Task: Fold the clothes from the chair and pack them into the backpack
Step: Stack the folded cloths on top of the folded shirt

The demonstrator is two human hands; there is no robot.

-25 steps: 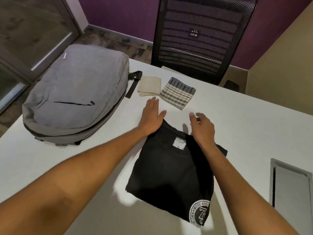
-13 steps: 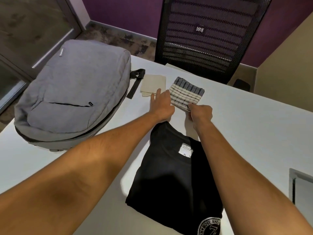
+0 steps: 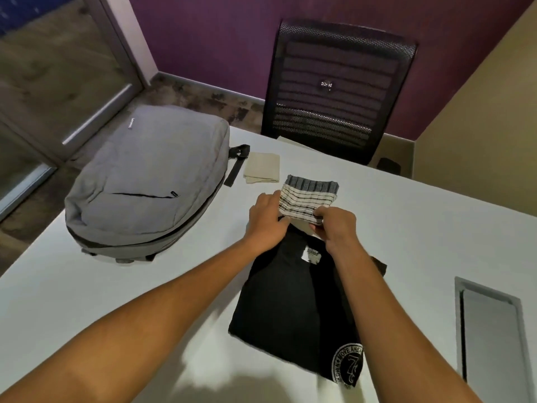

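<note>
On the white surface (image 3: 406, 216) we see a grey backpack (image 3: 145, 187) at the left, a folded beige cloth (image 3: 262, 168) beside its strap, and a mesh chair (image 3: 337, 91) behind. Our left hand (image 3: 268, 219) and right hand (image 3: 337, 228) both pinch the folded striped cloth (image 3: 308, 199) by its near edge, just above the folded black T-shirt's (image 3: 290, 301) collar.

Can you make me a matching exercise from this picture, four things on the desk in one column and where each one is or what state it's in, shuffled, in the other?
Things:
1. striped cloth
2. black T-shirt
3. grey backpack
4. beige cloth

States:
A. lying folded beside the backpack strap, untouched
B. gripped by the left hand and right hand
C. lying zipped at the table's left
D. folded flat, nearest the person

Pairs: 1-B, 2-D, 3-C, 4-A
</note>
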